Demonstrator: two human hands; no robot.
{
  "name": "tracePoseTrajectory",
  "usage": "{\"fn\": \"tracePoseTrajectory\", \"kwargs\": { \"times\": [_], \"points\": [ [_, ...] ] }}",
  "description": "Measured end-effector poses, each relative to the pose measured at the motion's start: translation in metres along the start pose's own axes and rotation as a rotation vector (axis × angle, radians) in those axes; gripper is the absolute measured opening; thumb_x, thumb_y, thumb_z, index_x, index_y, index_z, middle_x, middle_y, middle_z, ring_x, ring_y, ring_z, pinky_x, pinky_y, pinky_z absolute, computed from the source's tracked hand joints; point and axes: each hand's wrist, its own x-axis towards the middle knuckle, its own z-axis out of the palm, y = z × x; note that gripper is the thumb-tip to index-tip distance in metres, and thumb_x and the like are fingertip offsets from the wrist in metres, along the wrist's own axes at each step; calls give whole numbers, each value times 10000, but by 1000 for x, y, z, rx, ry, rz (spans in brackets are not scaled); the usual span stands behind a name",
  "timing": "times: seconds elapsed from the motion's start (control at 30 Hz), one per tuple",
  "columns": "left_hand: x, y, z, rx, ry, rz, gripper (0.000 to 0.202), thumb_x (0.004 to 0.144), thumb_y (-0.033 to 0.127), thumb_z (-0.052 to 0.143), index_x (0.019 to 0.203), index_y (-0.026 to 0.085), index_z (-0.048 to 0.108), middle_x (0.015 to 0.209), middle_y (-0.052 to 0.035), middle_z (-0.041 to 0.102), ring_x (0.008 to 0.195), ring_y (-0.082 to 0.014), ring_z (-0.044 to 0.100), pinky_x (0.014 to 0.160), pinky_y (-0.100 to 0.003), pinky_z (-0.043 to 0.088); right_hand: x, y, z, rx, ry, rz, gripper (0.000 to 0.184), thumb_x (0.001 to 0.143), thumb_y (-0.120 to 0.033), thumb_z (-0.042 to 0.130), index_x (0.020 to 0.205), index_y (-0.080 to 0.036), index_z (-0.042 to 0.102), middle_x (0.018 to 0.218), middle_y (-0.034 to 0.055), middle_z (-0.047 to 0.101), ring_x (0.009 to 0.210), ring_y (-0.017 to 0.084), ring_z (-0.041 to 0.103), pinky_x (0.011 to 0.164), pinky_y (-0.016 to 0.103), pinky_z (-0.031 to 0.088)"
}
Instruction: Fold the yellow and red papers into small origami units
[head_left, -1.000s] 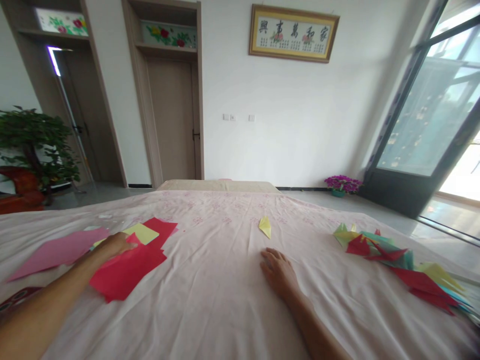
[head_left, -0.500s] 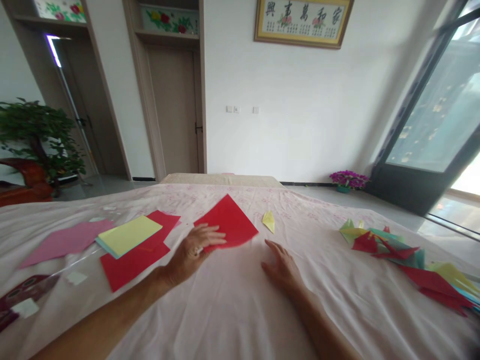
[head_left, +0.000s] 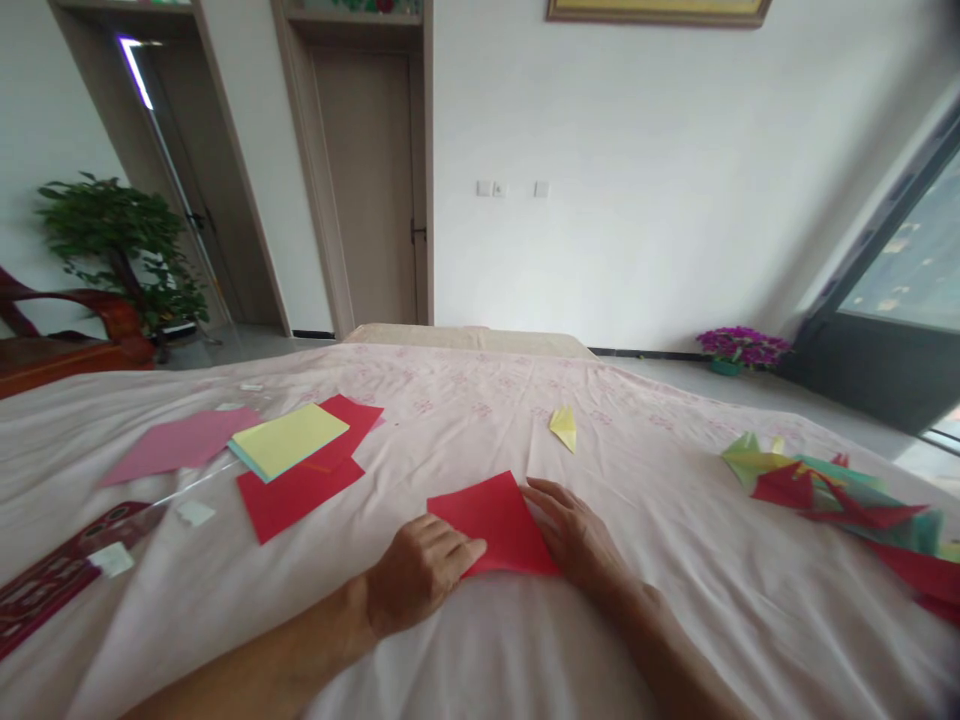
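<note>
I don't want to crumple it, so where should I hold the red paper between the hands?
Probably pinch the red paper by its left and right edges, coming from both sides: it's thin and broad, and the left hand and right hand lie there.

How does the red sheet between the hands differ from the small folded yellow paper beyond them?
Size: the red sheet looks clearly larger than the yellow paper.
Shape: the red sheet looks broad and unfolded, while the yellow paper is folded narrow and pointed.
Contact: the left hand grips the red sheet; neither hand touches the yellow paper.
Both appear to be plain coloured paper.
</note>
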Motion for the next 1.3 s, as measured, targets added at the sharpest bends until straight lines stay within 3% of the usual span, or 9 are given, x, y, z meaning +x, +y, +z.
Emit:
{"fn": "tracePoseTrajectory", "kwargs": {
  "times": [0.17, 0.33, 0.43, 0.5, 0.67, 0.77, 0.9, 1.07, 1.3],
  "points": [
    [3, 11, -2, 129, 12, -44, 180, 908, 160, 467, 987, 198, 625, 661, -25, 620, 611, -167, 570, 569, -301, 402, -2, -6, -7, 106, 103, 17, 459, 836, -116, 396, 1224, -236, 609, 1257, 69, 605, 1157, 213, 544, 1013, 401, 412],
    [12, 9, 2, 101, 57, -175, 209, 937, 293, 471, 843, 206, 637, 638, -20, 606, 605, -167, 558, 587, -318, 391, -7, -46, -31, 225, -217, -184, 473, 751, -289, 675, 1222, -277, 624, 1226, 60, 637, 1138, 268, 557, 1016, 433, 394],
    [12, 7, 3, 12, 46, -199, 239, 935, 372, 483, 892, 208, 652, 676, -23, 634, 656, -174, 589, 637, -322, 419, -10, -58, -30, 185, -256, -159, 381, 758, -272, 690, 1133, -334, 678, 1151, 15, 679, 1090, 240, 589, 999, 398, 407],
    [9, 5, 4, -82, 13, -206, 271, 891, 442, 546, 981, 210, 653, 760, -31, 667, 728, -188, 613, 694, -332, 448, -9, -55, -24, 199, -224, -119, 203, 825, -251, 622, 976, -324, 737, 1070, 5, 708, 1027, 209, 620, 957, 356, 439],
    [-3, -13, 5, -241, -17, -315, 268, 822, 355, 666, 1045, 207, 652, 1055, -53, 679, 983, -216, 606, 882, -358, 459, -4, -34, -21, 265, -214, -18, 198, 875, -248, 538, 865, -260, 735, 973, 24, 718, 947, 192, 641, 874, 305, 469],
    [-7, -24, 6, -312, -5, -432, 120, 881, 284, 586, 876, 207, 678, 931, -37, 687, 894, -178, 613, 823, -305, 470, 0, -28, -28, 153, -245, 17, 239, 885, -269, 510, 743, -232, 698, 821, 22, 692, 801, 180, 630, 755, 284, 458],
    [-2, -26, 7, -297, -50, -562, 248, 892, 319, 551, 684, 200, 616, 739, -20, 632, 749, -160, 583, 692, -268, 441, 1, -29, -28, -69, -226, 117, 321, 895, -298, 466, 612, -210, 590, 700, 24, 632, 706, 172, 584, 621, 267, 378],
    [6, -24, 11, -226, -98, -648, 313, 896, 366, 521, 630, 205, 546, 669, 7, 584, 646, -137, 553, 602, -254, 371, -2, -34, -20, -132, -188, 202, 262, 894, -325, 458, 685, -224, 580, 689, 22, 641, 700, 177, 581, 560, 263, 315],
    [13, -22, 13, -168, -156, -654, 276, 904, 353, 526, 665, 215, 533, 643, 14, 624, 615, -146, 578, 589, -268, 356, -4, -29, -1, -44, -96, 265, 244, 896, -356, 482, 1081, -269, 614, 768, 16, 658, 750, 185, 610, 635, 264, 397]
  ]
}}
